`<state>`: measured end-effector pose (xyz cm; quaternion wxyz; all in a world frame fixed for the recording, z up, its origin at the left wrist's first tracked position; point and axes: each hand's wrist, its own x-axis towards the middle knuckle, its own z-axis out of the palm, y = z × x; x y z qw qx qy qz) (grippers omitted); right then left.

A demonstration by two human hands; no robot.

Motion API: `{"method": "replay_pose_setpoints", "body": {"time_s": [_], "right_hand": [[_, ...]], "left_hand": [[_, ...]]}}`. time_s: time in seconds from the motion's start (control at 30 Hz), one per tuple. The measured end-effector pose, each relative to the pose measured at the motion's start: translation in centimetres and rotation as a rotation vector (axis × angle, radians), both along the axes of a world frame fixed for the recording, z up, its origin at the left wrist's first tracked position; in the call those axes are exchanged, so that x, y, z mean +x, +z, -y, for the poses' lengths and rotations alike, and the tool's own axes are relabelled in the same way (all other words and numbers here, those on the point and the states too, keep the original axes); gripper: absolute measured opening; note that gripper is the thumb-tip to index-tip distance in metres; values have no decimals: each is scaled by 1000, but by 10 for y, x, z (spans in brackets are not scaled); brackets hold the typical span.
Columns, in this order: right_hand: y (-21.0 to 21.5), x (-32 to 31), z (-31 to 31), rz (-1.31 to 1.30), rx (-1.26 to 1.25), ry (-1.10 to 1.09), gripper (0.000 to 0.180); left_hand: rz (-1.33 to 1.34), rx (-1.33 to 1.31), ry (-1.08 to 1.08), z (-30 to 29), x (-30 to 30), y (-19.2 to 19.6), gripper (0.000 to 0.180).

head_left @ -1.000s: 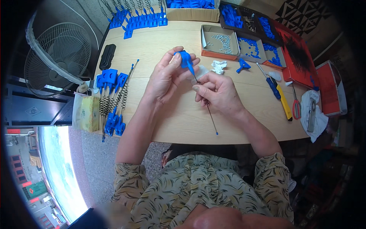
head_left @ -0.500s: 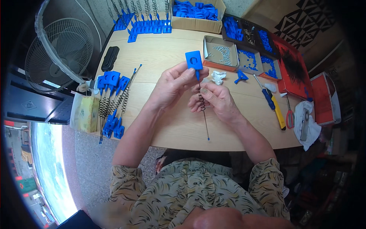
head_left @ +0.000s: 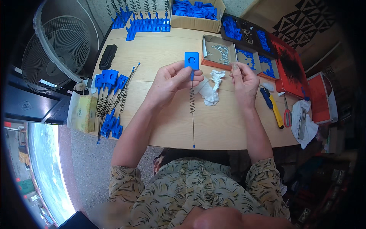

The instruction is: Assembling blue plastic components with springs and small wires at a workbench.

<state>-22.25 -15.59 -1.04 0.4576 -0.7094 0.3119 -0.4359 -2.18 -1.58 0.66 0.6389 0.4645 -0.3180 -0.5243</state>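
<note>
My left hand (head_left: pixel 170 81) is closed on a blue square plastic clip (head_left: pixel 191 61) with a round cut-out, pinched between thumb and fingers. A dark coiled wire (head_left: pixel 192 101) hangs straight down from the clip and ends in a small blue tip. To the right, my right hand (head_left: pixel 246 82) is raised over the table by the small trays, its fingers curled together; what they hold, if anything, cannot be made out. Crumpled white tissue (head_left: pixel 211 89) lies between my hands.
Finished-looking clip-and-wire pieces (head_left: pixel 110 101) lie at left, more stand along the back. A cardboard box (head_left: pixel 198 23) holds blue parts. Trays of metal beads (head_left: pixel 219 53) and blue bits (head_left: pixel 268 68), a yellow-blue handled tool (head_left: pixel 272 107), scissors (head_left: pixel 287 117) and a white cloth (head_left: pixel 307 129) sit right.
My right hand has left the coiled wire and moved right and up toward the trays. The wire now hangs freely from the clip in my left hand, and more of the tissue shows.
</note>
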Motion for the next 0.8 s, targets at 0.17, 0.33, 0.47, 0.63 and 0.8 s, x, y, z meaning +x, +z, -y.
{"method": "replay_pose_setpoints", "body": {"time_s": [0.17, 0.33, 0.47, 0.63, 0.8], "right_hand": [[-6, 4, 1, -77, -105, -36, 16], [5, 0, 9, -186, -192, -46, 14], [9, -4, 11, -420, -244, 1, 17], [5, -1, 4, -357, -299, 75, 22], [0, 6, -15, -39, 108, 213, 24]], "left_hand": [[38, 42, -22, 4, 0, -10, 35], [88, 49, -25, 5, 4, -8, 37], [144, 110, 13, 5, 7, -13, 36], [103, 100, -23, 6, 2, -16, 35], [39, 94, -130, 6, -7, -10, 36]]}}
